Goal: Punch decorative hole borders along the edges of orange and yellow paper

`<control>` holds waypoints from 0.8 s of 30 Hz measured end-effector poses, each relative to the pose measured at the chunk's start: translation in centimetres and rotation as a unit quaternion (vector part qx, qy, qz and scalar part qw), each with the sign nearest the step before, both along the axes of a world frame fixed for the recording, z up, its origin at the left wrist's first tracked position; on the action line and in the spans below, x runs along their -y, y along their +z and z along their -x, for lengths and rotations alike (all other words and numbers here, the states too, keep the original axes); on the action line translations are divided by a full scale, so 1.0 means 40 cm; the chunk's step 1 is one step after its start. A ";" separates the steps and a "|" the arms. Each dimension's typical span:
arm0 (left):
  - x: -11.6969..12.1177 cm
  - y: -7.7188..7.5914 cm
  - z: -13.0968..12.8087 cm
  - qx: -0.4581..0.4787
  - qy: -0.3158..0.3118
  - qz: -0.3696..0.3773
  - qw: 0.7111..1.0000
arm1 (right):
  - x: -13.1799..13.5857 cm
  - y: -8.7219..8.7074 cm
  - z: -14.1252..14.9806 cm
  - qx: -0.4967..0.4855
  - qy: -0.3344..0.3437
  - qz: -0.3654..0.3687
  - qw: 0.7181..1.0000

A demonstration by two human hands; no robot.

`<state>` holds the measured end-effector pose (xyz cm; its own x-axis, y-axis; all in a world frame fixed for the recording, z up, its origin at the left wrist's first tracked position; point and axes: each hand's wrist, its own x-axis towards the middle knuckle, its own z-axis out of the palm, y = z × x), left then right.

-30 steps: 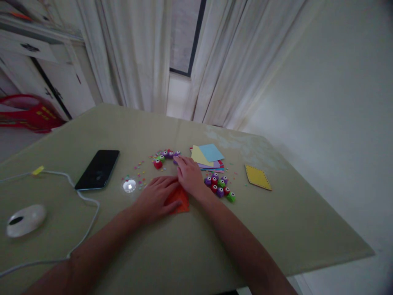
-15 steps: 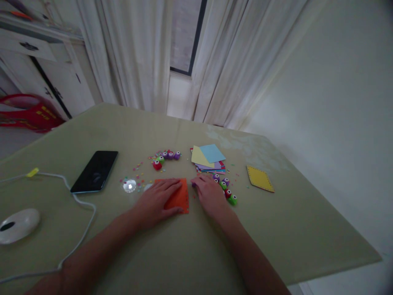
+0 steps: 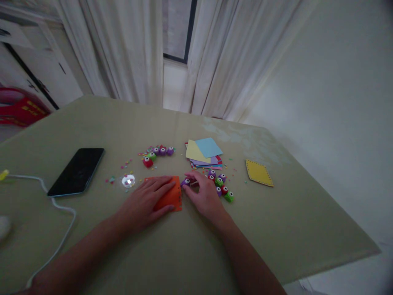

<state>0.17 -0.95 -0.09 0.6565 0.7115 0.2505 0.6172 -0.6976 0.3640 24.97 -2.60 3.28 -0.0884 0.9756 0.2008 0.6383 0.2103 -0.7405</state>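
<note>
My left hand [image 3: 151,198] lies flat on an orange card [image 3: 173,196], fingers stretched out, pressing it against the table. Small holes run down the card's right edge. Thumb and fingers of my right hand [image 3: 205,194] pinch a small purple one-eyed hole punch [image 3: 185,183] at that edge. Whether its jaws are on the card I cannot tell. Right behind this hand sits a cluster of similar green, red and purple punches [image 3: 220,180]. A second group of punches [image 3: 162,150] stands farther back, left of a stack of coloured cards [image 3: 209,147].
On the right lies a yellow card [image 3: 258,173] with holes along its edges. To the left are a black phone [image 3: 76,172], a white cable [image 3: 63,207] and a shiny clear disc [image 3: 128,180]. Coloured paper bits [image 3: 125,164] are scattered about. A wall borders the table's right side.
The view has shifted, so things on the table appear farther left. My right hand has turned, its fingers now showing the purple hole punch at the card's edge. My left hand stays on the orange card.
</note>
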 end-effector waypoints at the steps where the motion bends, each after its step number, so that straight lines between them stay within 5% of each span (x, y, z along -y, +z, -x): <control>1: 0.000 -0.001 0.001 0.002 -0.003 -0.001 1.000 | -0.001 -0.002 -0.001 -0.016 -0.001 0.002 1.000; 24: 0.001 0.005 -0.002 -0.004 -0.008 -0.007 1.000 | 0.004 0.018 -0.003 -0.009 0.030 0.018 0.999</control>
